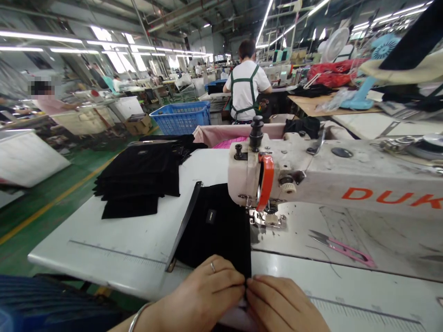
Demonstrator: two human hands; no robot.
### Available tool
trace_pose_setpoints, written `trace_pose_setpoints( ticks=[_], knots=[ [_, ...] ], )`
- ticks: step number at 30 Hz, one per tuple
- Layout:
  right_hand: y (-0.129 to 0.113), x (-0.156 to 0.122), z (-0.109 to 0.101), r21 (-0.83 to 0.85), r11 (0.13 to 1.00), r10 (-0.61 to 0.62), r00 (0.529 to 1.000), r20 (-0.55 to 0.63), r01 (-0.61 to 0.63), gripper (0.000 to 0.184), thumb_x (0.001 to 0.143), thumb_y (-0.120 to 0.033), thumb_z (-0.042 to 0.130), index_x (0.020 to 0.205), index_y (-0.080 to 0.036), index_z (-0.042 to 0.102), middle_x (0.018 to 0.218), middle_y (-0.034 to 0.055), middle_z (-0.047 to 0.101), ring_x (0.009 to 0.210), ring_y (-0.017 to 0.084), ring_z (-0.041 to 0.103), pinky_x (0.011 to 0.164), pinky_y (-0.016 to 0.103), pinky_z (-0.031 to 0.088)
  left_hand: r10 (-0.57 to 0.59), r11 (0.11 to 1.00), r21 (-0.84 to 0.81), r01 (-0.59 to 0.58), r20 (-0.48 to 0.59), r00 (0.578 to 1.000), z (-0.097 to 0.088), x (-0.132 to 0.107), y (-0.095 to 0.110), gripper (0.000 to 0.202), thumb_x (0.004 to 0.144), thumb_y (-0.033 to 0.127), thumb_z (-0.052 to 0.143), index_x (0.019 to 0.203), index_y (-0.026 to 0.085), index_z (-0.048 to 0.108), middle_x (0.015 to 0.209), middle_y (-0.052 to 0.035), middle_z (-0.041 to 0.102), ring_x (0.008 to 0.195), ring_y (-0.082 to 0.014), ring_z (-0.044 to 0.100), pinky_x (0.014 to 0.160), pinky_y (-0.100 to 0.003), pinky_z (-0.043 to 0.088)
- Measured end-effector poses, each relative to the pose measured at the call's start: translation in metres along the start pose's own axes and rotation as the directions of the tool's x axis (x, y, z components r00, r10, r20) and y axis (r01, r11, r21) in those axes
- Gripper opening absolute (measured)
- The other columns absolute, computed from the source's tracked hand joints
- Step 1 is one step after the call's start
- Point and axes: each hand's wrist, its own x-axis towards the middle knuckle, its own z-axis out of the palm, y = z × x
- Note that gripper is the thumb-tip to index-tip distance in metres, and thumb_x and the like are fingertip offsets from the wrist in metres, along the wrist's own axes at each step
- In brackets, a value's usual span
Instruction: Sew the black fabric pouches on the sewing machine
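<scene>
A black fabric piece (221,235) with a small label (211,216) lies on the white sewing table, its right edge running up to the presser foot (268,218) of the sewing machine (297,166). My left hand (202,293), wearing a ring and a bracelet, pinches the near edge of this fabric. Close against it, my right hand (282,302) pinches the same edge from the right. The fingertips of both hands nearly meet, and the cloth beneath them is mostly hidden. A dark strip (183,226) lies along the fabric's left side.
Stacked black fabric pieces (138,170) sit on the table's left part. Pink thread snips (349,249) rest on the machine bed at right. Beyond the table are a blue basket (183,117), a pink-lined bin (218,133) and a person in a white shirt (244,85).
</scene>
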Motion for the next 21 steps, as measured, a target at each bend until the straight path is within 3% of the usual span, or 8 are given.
trace_pose_setpoints(
  ticks=[4,12,18,21],
  knots=[
    [0.011,0.009,-0.003,0.008,1.0,-0.013,0.997,0.075,0.012,0.026,0.098,-0.014,0.046,0.111,-0.019,0.068,0.111,0.0013,0.072,0.095,0.019,0.066,0.081,0.031,0.055,-0.011,1.0,-0.007,0.011,-0.008,1.0,0.0,0.008,-0.013,0.02,0.098,0.011,0.044,0.111,0.012,0.06,0.111,-0.0073,0.066,0.1,-0.0188,0.058,0.092,-0.034,0.047],
    [0.024,0.031,-0.009,0.009,0.999,0.047,0.994,0.103,-0.049,0.028,0.098,-0.018,0.042,0.112,-0.016,0.066,0.109,0.0057,0.07,0.094,0.023,0.064,0.08,0.037,0.055,0.006,0.998,0.07,-0.004,-0.033,0.999,-0.004,0.025,-0.039,0.021,0.099,0.012,0.046,0.112,0.014,0.061,0.112,-0.0059,0.067,0.103,-0.0165,0.059,0.097,-0.034,0.047],
    [0.035,0.046,-0.009,-0.033,0.992,0.125,0.956,0.264,-0.12,0.027,0.088,-0.015,0.058,0.114,-0.015,0.063,0.098,0.0079,0.065,0.087,0.026,0.06,0.074,0.045,0.055,0.019,0.992,0.126,-0.013,-0.053,0.998,-0.006,0.038,-0.059,0.019,0.098,0.013,0.047,0.11,0.013,0.063,0.112,-0.0051,0.069,0.106,-0.017,0.061,0.097,-0.033,0.047],
    [0.044,0.056,-0.007,-0.055,0.99,0.139,0.949,0.284,-0.129,0.029,0.085,-0.014,0.061,0.114,-0.015,0.063,0.094,0.0066,0.064,0.086,0.026,0.059,0.074,0.045,0.055,0.007,0.992,0.128,0.004,-0.092,0.996,-0.008,0.045,-0.068,0.018,0.098,0.015,0.049,0.107,0.015,0.064,0.109,-0.0039,0.07,0.105,-0.0164,0.062,0.097,-0.032,0.048]
  ],
)
